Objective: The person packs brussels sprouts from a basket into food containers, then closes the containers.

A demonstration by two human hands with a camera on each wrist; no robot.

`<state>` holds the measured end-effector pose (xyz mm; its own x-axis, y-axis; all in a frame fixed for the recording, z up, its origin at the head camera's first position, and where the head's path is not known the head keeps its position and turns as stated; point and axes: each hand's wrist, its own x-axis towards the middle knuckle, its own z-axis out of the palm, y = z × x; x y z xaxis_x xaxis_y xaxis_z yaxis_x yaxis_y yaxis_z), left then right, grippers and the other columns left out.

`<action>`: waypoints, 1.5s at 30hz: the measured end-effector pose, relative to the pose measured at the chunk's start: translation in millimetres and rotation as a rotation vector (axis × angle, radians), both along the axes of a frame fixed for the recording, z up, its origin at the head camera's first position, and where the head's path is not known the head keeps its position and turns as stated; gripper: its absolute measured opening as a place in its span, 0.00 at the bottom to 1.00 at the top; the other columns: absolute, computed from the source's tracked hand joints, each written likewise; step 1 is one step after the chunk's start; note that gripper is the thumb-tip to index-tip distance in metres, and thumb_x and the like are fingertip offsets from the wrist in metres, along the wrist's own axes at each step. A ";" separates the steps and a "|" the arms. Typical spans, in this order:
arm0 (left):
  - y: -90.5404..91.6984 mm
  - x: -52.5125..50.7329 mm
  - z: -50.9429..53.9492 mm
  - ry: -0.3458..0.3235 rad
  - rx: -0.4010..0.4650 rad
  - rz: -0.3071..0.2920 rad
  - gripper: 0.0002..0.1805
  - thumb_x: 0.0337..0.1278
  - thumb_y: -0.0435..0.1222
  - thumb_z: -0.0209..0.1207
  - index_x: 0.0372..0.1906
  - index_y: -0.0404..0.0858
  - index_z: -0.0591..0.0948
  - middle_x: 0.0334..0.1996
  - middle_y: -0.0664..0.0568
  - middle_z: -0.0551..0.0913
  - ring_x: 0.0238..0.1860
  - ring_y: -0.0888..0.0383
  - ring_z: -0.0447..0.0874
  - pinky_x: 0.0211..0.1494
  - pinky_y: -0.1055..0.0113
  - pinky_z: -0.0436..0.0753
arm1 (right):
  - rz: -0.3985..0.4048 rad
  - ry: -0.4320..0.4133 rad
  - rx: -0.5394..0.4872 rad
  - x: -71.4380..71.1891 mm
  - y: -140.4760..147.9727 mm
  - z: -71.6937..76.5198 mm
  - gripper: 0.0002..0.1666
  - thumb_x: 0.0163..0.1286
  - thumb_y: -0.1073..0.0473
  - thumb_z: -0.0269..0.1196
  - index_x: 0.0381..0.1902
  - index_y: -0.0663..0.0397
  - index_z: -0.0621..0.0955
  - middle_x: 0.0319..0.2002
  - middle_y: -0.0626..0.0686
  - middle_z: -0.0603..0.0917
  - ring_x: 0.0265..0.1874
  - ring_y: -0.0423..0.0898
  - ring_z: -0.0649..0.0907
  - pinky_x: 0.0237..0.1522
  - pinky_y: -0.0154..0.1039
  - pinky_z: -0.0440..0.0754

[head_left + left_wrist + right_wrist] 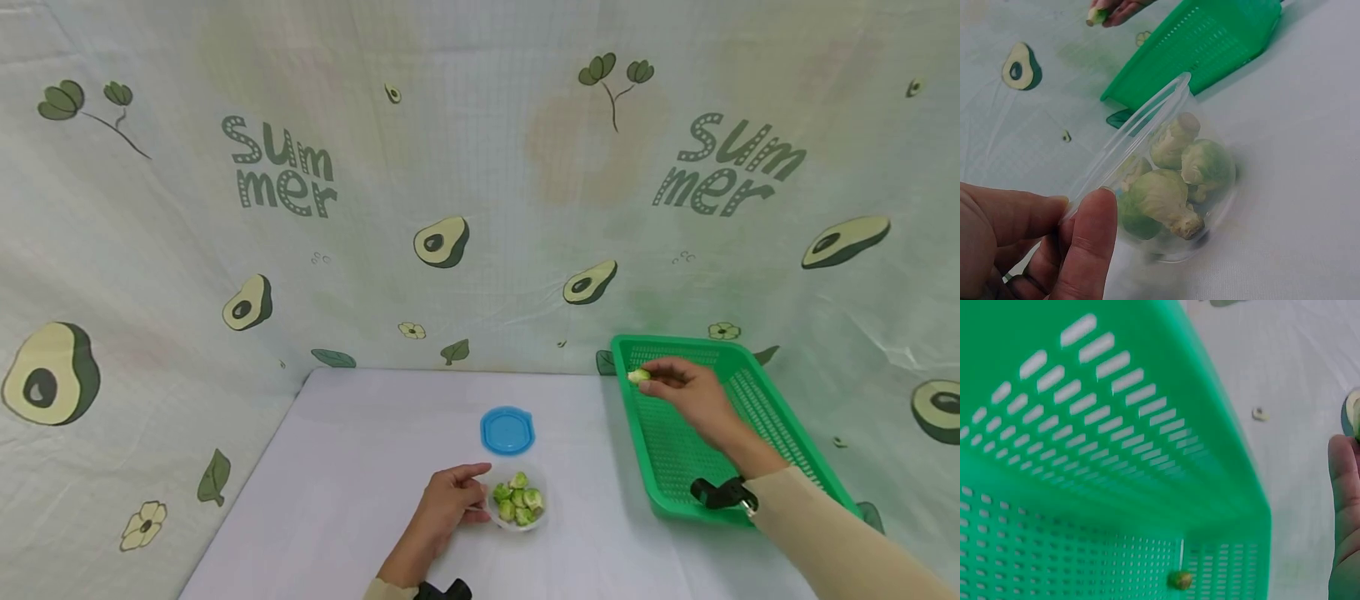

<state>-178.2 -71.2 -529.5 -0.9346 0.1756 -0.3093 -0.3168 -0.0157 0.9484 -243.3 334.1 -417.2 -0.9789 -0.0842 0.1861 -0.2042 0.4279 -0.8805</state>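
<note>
My left hand [447, 508] pinches the rim of a small clear plastic tub [545, 510] between thumb and finger. Several Brussels sprouts [517, 497] fill the tub, and in the left wrist view their pale cut stems show through its wall. Over the green basket [647, 467], near its far left rim, my right hand [693, 398] holds a single Brussels sprout [638, 376] by the fingertips. At the bottom of the basket, the right wrist view shows a small brownish-green round thing [1180, 580], probably another sprout.
A blue lid [507, 431] lies flat on the white tabletop [360, 450], just behind the tub. The perforated basket stands at the right, close to the back curtain [480, 183] with avocado prints. White table surface lies between tub and basket.
</note>
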 end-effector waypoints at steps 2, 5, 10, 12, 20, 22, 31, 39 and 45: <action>-0.1 -0.1 0.7 0.000 0.001 0.000 0.25 0.65 0.25 0.63 0.67 0.29 0.80 0.32 0.51 0.80 0.31 0.59 0.83 0.36 0.63 0.93 | 0.017 0.008 -0.029 1.8 -7.2 -0.1 0.26 0.74 0.55 0.70 0.62 0.66 0.81 0.46 0.39 0.88 0.44 0.32 0.88 0.49 0.28 0.88; -0.1 0.4 3.0 0.006 0.007 -0.002 0.25 0.65 0.25 0.63 0.67 0.29 0.80 0.32 0.51 0.79 0.31 0.59 0.83 0.36 0.63 0.93 | 0.037 0.002 -0.055 4.9 -17.2 -1.1 0.25 0.74 0.56 0.70 0.62 0.66 0.81 0.46 0.38 0.88 0.44 0.33 0.88 0.50 0.32 0.89; -0.3 -0.7 4.0 0.014 0.014 -0.001 0.26 0.66 0.26 0.63 0.68 0.28 0.79 0.32 0.51 0.79 0.32 0.59 0.83 0.36 0.63 0.93 | 0.081 -0.001 -0.089 10.8 -34.1 -3.1 0.23 0.73 0.59 0.70 0.60 0.68 0.81 0.45 0.38 0.88 0.44 0.34 0.87 0.49 0.35 0.90; -0.5 -1.3 3.5 0.013 0.014 0.000 0.26 0.66 0.25 0.63 0.68 0.28 0.79 0.32 0.51 0.79 0.32 0.59 0.83 0.36 0.63 0.94 | 0.101 0.001 -0.108 13.9 -41.0 -4.5 0.22 0.72 0.61 0.71 0.59 0.68 0.82 0.45 0.39 0.89 0.43 0.35 0.88 0.47 0.33 0.90; -0.5 -0.4 4.3 0.001 0.014 -0.004 0.26 0.66 0.26 0.63 0.69 0.28 0.78 0.33 0.51 0.78 0.32 0.59 0.83 0.37 0.63 0.93 | 0.154 0.008 -0.114 27.0 -68.2 -15.7 0.19 0.69 0.65 0.72 0.55 0.68 0.84 0.44 0.49 0.89 0.41 0.36 0.88 0.43 0.31 0.90; -0.4 0.0 5.4 0.004 0.014 -0.005 0.26 0.66 0.26 0.63 0.68 0.28 0.79 0.33 0.51 0.78 0.32 0.60 0.83 0.37 0.63 0.93 | 0.173 0.008 -0.104 30.4 -75.3 -19.2 0.18 0.69 0.64 0.72 0.54 0.66 0.85 0.45 0.54 0.89 0.42 0.37 0.87 0.43 0.31 0.89; 0.9 2.0 5.4 -0.001 0.011 0.001 0.26 0.64 0.25 0.64 0.67 0.29 0.80 0.33 0.51 0.79 0.32 0.59 0.83 0.37 0.64 0.93 | 0.313 -0.065 -0.137 46.9 -106.2 -41.3 0.16 0.71 0.65 0.70 0.54 0.66 0.84 0.50 0.64 0.86 0.47 0.40 0.87 0.47 0.32 0.90; -0.4 2.1 4.3 0.003 0.016 0.001 0.26 0.64 0.25 0.63 0.68 0.28 0.79 0.32 0.51 0.79 0.31 0.60 0.83 0.36 0.64 0.93 | 0.402 -0.121 -0.088 60.7 -132.6 -63.8 0.15 0.72 0.64 0.69 0.54 0.63 0.84 0.51 0.60 0.86 0.47 0.40 0.85 0.47 0.33 0.90; 0.2 1.3 4.1 0.012 0.008 -0.002 0.26 0.65 0.26 0.63 0.68 0.27 0.79 0.32 0.52 0.79 0.32 0.60 0.83 0.36 0.64 0.93 | 0.469 -0.036 -0.007 66.8 -146.9 -74.5 0.13 0.69 0.65 0.71 0.51 0.60 0.86 0.48 0.57 0.88 0.44 0.40 0.84 0.46 0.36 0.87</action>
